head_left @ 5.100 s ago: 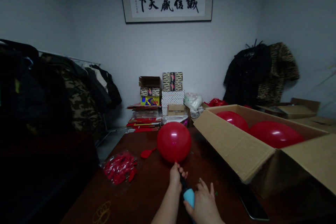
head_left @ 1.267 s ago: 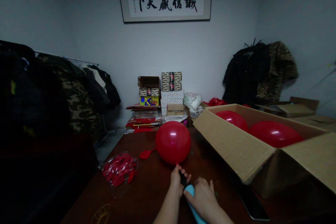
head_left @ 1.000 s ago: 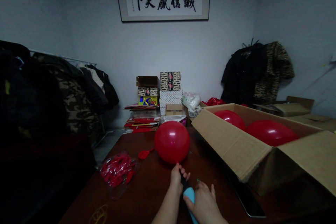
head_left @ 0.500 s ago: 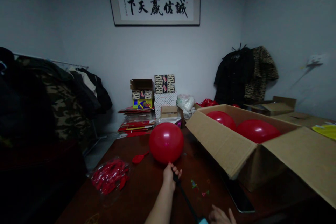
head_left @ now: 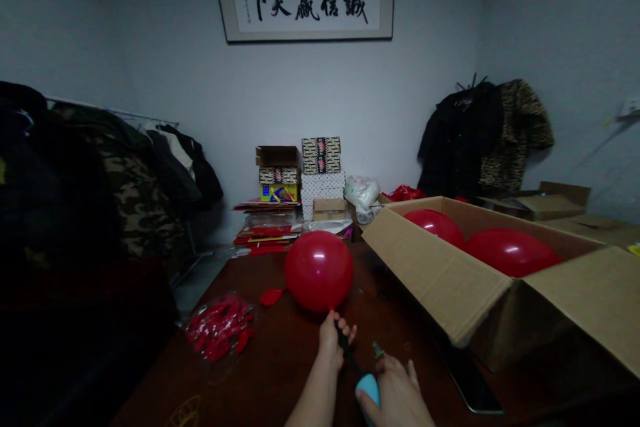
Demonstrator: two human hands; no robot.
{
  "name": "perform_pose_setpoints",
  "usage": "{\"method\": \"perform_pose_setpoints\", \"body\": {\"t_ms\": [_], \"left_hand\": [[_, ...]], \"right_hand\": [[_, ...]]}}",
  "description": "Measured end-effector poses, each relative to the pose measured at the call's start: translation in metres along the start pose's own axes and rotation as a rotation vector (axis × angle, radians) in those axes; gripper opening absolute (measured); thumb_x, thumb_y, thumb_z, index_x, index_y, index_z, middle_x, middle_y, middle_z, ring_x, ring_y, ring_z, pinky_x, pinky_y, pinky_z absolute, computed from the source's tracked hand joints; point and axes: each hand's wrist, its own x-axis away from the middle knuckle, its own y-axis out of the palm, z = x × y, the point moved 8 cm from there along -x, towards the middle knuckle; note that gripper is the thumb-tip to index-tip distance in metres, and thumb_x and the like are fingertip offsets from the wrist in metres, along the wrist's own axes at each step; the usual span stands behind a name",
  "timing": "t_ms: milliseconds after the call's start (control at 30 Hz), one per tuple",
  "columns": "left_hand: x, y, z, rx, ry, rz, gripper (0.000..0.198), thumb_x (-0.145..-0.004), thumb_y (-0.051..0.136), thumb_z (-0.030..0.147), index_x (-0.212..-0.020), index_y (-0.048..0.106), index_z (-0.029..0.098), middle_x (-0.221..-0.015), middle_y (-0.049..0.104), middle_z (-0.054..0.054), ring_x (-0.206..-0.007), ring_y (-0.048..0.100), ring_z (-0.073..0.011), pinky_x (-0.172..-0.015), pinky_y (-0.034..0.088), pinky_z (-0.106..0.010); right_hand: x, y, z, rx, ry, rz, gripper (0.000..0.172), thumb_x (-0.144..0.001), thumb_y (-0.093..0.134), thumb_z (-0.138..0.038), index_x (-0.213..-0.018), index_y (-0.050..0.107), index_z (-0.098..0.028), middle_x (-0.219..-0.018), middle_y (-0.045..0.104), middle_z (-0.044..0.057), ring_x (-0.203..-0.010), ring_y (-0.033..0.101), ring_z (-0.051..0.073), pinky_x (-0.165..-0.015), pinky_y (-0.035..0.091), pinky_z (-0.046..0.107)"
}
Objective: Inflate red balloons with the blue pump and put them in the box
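Note:
A round, inflated red balloon sits over the middle of the dark table, its neck toward me. My left hand is closed around the balloon's neck and the black front end of a balloon pump. Around the pump's light-blue barrel my right hand is closed, thumb on the near side; the barrel's lower part is hidden. Left of the balloon lies a limp red balloon. Beyond it, nearer me, rests a clear plastic bag of uninflated red balloons.
An open cardboard box holding inflated red balloons stands at right, its flaps jutting over the table. A dark phone lies below it. Stacked boxes and red paper goods are at the back. Clothes hang on a rack at left.
My right hand has come up and forward with the blue barrel, closer to my left hand; less black shaft shows. The view has shifted slightly. The held balloon looks slightly larger.

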Motion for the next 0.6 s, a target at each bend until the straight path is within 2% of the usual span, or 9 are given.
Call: {"method": "perform_pose_setpoints", "body": {"t_ms": [100, 267, 433, 600], "left_hand": [[-0.001, 0.0, -0.003, 0.0, -0.009, -0.027, 0.026, -0.085, 0.044, 0.036, -0.065, 0.038, 0.021, -0.044, 0.037, 0.009, -0.037, 0.034, -0.0071, -0.065, 0.049, -0.032], [-0.004, -0.004, -0.001, -0.025, -0.005, -0.021, 0.028, -0.086, 0.042, 0.039, -0.065, 0.037, 0.021, -0.042, 0.037, 0.009, -0.035, 0.033, -0.0073, -0.062, 0.047, -0.03], [-0.006, -0.001, 0.002, -0.098, 0.054, 0.003, 0.028, -0.087, 0.04, 0.038, -0.065, 0.037, 0.021, -0.041, 0.037, 0.01, -0.033, 0.031, -0.0065, -0.06, 0.046, -0.029], [-0.006, 0.005, 0.002, -0.089, 0.056, 0.017, 0.028, -0.087, 0.039, 0.037, -0.064, 0.036, 0.021, -0.04, 0.036, 0.01, -0.032, 0.032, -0.0064, -0.059, 0.046, -0.029]], "right_hand": [[-0.018, -0.008, -0.011, -0.007, 0.014, 0.069, 0.049, -0.076, 0.04, -0.045, -0.105, 0.062, -0.012, -0.117, 0.057, 0.016, -0.118, 0.043, 0.03, -0.105, 0.015, 0.055], [-0.033, 0.0, -0.021, -0.02, 0.011, 0.105, 0.047, -0.076, 0.042, -0.045, -0.102, 0.063, -0.012, -0.113, 0.06, 0.015, -0.115, 0.046, 0.03, -0.104, 0.016, 0.055], [-0.017, 0.005, -0.015, 0.014, 0.017, 0.112, 0.048, -0.08, 0.039, -0.046, -0.104, 0.063, -0.012, -0.119, 0.057, 0.016, -0.121, 0.041, 0.03, -0.106, 0.013, 0.054], [0.01, 0.012, 0.011, 0.067, -0.015, 0.015, 0.048, -0.079, 0.041, -0.049, -0.102, 0.065, -0.015, -0.122, 0.055, 0.015, -0.123, 0.039, 0.032, -0.105, 0.012, 0.057]]}}
